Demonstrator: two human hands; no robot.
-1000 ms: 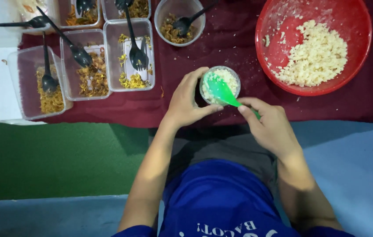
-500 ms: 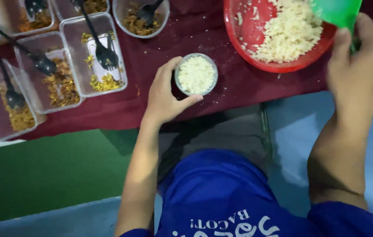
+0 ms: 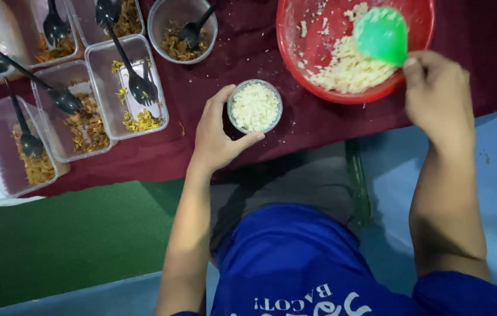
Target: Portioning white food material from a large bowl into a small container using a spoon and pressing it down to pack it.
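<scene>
The person's left hand (image 3: 216,137) curls around the side of a small clear round cup (image 3: 255,106), thumb and fingers cupping its near and left wall; the cup is full of white rice and stands on a dark red tablecloth (image 3: 248,52). The right hand (image 3: 438,96), well apart to the right, grips the handle of a green scoop (image 3: 382,35), fingers closed around it. The scoop's bowl hangs over a large red bowl (image 3: 295,82), just beyond the right hand, which holds a heap of the same white rice (image 3: 348,67). Left of the left hand lie several clear rectangular containers (image 3: 160,111) with yellow-brown shredded food, each with a black plastic spoon or fork (image 3: 137,82) in it. Beyond the left hand stands a round clear tub (image 3: 160,35) with more of that food and a black spoon. Below both arms shows the person's blue shirt (image 3: 295,257).
</scene>
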